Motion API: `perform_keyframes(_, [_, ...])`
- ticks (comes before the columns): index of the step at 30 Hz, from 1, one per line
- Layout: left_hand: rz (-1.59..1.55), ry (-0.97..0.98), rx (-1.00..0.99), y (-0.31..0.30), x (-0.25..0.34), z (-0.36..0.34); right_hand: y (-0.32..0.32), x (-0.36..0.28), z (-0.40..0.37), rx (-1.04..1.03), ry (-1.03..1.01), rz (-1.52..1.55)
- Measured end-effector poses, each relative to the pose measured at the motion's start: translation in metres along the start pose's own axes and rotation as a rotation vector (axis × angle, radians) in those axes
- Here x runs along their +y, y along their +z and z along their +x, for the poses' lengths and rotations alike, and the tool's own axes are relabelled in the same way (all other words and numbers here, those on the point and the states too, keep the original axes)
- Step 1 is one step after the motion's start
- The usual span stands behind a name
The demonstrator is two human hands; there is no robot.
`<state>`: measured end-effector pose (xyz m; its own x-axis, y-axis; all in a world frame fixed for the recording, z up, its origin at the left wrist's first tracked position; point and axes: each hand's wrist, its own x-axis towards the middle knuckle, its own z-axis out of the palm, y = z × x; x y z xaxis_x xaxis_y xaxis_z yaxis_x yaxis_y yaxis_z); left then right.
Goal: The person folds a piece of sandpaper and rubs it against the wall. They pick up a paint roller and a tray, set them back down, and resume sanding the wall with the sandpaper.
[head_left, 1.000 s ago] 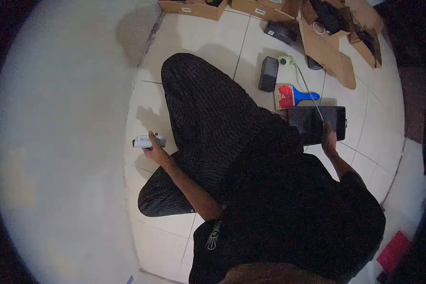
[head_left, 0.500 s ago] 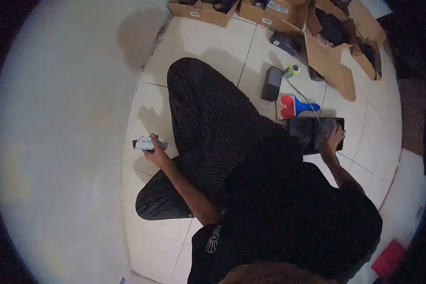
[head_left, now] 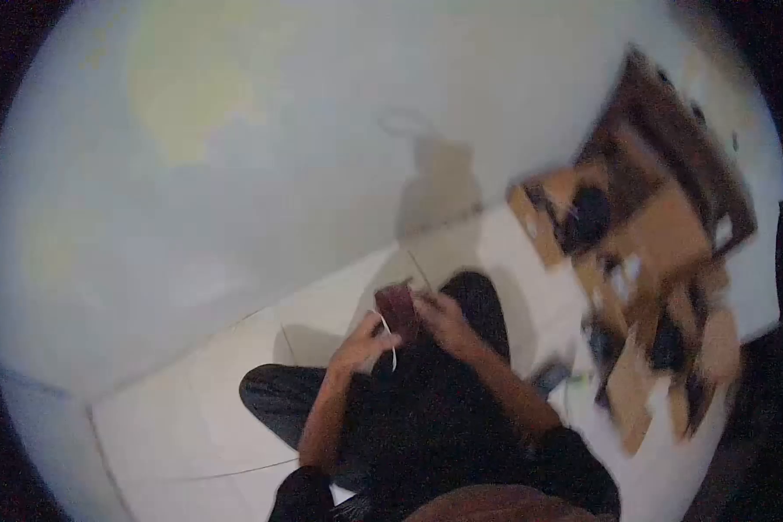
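Observation:
A dark reddish-brown flat object (head_left: 397, 310) is held up between my two hands, above my crossed legs. My left hand (head_left: 358, 346) is closed at its lower left side, with a thin white strip (head_left: 389, 335) curving past the fingers. At the right edge of the object, my right hand (head_left: 445, 322) has its fingers bent against it. Motion blurs both hands and the object's details.
Cardboard boxes (head_left: 670, 233) with dark items stand on the floor at the right. A dark block (head_left: 550, 376) lies beside my right forearm. The pale wall (head_left: 261, 174) meets the tiled floor (head_left: 191, 418) ahead of my legs.
The view has swung towards the wall and boxes. My right hand has left the black tablet-like object, and both hands have come together at the reddish-brown object. The white-labelled item is no longer visible.

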<state>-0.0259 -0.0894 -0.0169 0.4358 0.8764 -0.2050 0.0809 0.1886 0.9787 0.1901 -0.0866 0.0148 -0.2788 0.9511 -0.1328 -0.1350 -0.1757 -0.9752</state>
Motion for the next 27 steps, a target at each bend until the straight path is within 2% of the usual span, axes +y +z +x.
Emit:
perform_keyframes(1, [-0.029,0.066,0.065,-0.009,0.016,0.005,0.011,-0.01,0.011,-0.04,0.054,0.118])
perform_keyframes(2, [-0.082,0.008,-0.026,-0.015,0.038,0.002,0.021,-0.022,0.017,-0.068,0.119,0.24])
perform_keyframes(3, [-0.131,-0.054,-0.131,-0.019,0.052,0.001,0.024,-0.036,0.023,-0.114,0.108,0.184])
perform_keyframes(4, [-0.33,0.137,-0.151,-0.02,0.035,0.01,0.027,-0.048,0.027,-0.185,0.205,0.154])
perform_keyframes(5, [-0.343,0.181,-0.131,-0.021,0.031,0.012,0.03,-0.055,0.029,-0.242,0.303,0.127])
perform_keyframes(6, [-0.345,0.076,-0.104,-0.024,0.028,0.012,0.029,-0.04,0.032,-0.257,0.296,0.091])
perform_keyframes(7, [-0.345,-0.031,-0.084,-0.027,0.025,0.013,0.024,-0.015,0.039,-0.183,0.285,0.016])
perform_keyframes(8, [-0.358,-0.002,-0.082,-0.035,0.013,0.018,0.023,-0.005,0.052,-0.102,0.274,-0.057])
perform_keyframes(9, [-0.329,0.065,-0.099,-0.035,0.001,0.024,0.027,-0.021,0.053,-0.1,0.266,-0.083])
perform_keyframes(11, [-0.318,0.144,-0.123,-0.034,-0.006,0.034,0.031,-0.053,0.054,-0.188,0.363,-0.054])
perform_keyframes(13, [-0.587,0.272,-0.053,-0.034,0.01,0.031,-0.001,-0.058,0.088,0.048,-0.131,-0.604])
perform_keyframes(14, [-0.597,0.283,-0.057,-0.037,0.008,0.032,0.011,-0.121,0.081,0.076,-0.251,-0.82])
perform_keyframes(15, [-0.483,0.265,0.097,-0.037,0.001,0.028,-0.007,-0.134,0.107,0.453,-0.349,-0.802])
perform_keyframes(16, [-0.37,0.238,0.245,-0.039,-0.007,0.028,-0.02,-0.175,0.126,0.532,-0.54,-0.755])
perform_keyframes(17, [-0.378,0.244,0.241,-0.039,-0.015,0.032,0.014,-0.231,0.115,0.645,-0.73,-0.713])
perform_keyframes(18, [-0.34,0.182,0.331,-0.039,-0.023,0.038,0.026,-0.272,0.129,0.793,-0.964,-0.598])
perform_keyframes(19, [-0.301,0.118,0.422,-0.037,-0.029,0.041,0.015,-0.309,0.15,0.876,-1.187,-0.704])
perform_keyframes(21, [-0.301,0.149,0.454,-0.032,-0.026,0.038,0.04,-0.382,0.169,1.015,-1.266,-0.669])
perform_keyframes(22, [-0.294,0.169,0.486,-0.03,-0.025,0.036,0.046,-0.416,0.194,1.006,-1.669,-0.613])
perform_keyframes(24, [-0.257,0.209,0.518,-0.03,-0.032,0.041,0.077,-0.447,0.223,1.013,-1.151,-0.239])
perform_keyframes(26, [-0.216,0.236,0.544,-0.029,-0.04,0.044,0.116,-0.431,0.24,1.032,-1.894,-1.158])
perform_keyframes(27, [-0.173,0.247,0.544,-0.029,-0.044,0.043,0.131,-0.422,0.228,0.651,-2.008,-1.593])
